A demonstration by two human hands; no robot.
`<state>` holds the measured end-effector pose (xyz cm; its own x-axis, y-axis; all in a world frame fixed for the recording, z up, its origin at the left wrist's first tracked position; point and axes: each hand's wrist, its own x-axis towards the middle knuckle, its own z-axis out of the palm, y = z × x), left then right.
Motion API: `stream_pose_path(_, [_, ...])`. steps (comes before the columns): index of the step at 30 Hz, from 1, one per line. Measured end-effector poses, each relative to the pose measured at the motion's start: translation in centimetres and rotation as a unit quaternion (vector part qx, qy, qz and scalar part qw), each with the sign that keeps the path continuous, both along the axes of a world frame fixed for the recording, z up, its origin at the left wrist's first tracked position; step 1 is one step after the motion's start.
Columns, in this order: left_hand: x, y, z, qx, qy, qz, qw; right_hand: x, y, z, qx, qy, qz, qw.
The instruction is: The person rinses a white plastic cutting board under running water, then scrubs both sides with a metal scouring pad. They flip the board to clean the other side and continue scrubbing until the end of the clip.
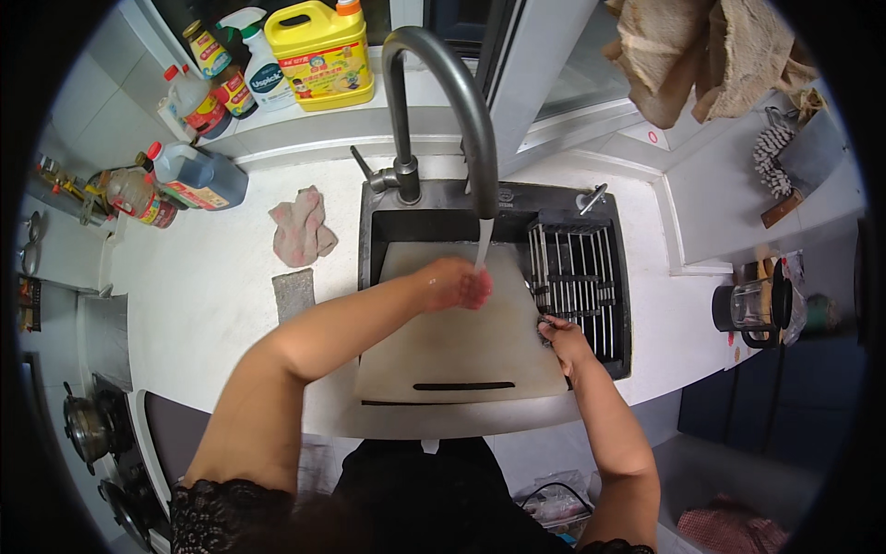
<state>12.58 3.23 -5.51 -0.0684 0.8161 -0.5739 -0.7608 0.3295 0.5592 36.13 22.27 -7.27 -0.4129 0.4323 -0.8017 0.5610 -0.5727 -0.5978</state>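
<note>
A pale cutting board (461, 355) with a dark slot lies across the sink (443, 226), its near end over the front edge. The black tap (475, 120) pours a stream of water (484, 242) onto my left hand (459, 283). Wet and reddish, that hand is above the board with its fingers curled in; anything inside them is hidden. My right hand (567, 346) is at the board's right edge, closed on a small dark grey thing (545, 327), too small to name for certain.
A black dish rack (586, 286) fills the sink's right side. Left of the sink lie a crumpled cloth (303, 226) and a grey pad (294, 294). Bottles and a yellow jug (323, 60) line the sill. A blender (757, 303) stands far right. Cloths (701, 55) hang above.
</note>
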Motion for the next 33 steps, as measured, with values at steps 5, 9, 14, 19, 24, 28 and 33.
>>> stream_pose_path(5, [4.4, -8.0, 1.1, 0.218, 0.575, -0.321, 0.720, -0.5, 2.3, 1.3, 0.044, -0.025, 0.036, 0.998])
stream_pose_path(9, [3.5, -9.5, -2.8, 0.153, 0.697, -0.360, 0.602, -1.4, 3.8, 1.7, 0.057, -0.030, 0.064, 0.996])
stream_pose_path(14, [-3.4, -6.9, -11.6, -0.006, 0.699, -0.362, 0.616, -2.2, 3.5, 2.4, 0.059, -0.050, 0.075, 0.994])
stream_pose_path(19, [-2.6, -0.9, -9.5, -0.101, 0.461, -0.018, 0.882, -0.9, 4.4, 1.4, 0.063, -0.056, 0.071, 0.994])
stream_pose_path(24, [1.2, 3.0, -4.3, -0.012, -0.073, 0.107, 0.991, -0.4, 4.0, 1.3, 0.055, -0.037, 0.051, 0.997])
stream_pose_path(28, [1.5, 2.7, -5.2, 0.010, -0.117, 0.105, 0.988, -0.1, 2.9, 1.5, 0.089, -0.034, 0.061, 0.994])
stream_pose_path(33, [-1.6, -3.4, -8.4, -0.080, 0.183, 0.009, 0.980, 0.1, 1.5, 3.2, 0.117, -0.019, 0.093, 0.989])
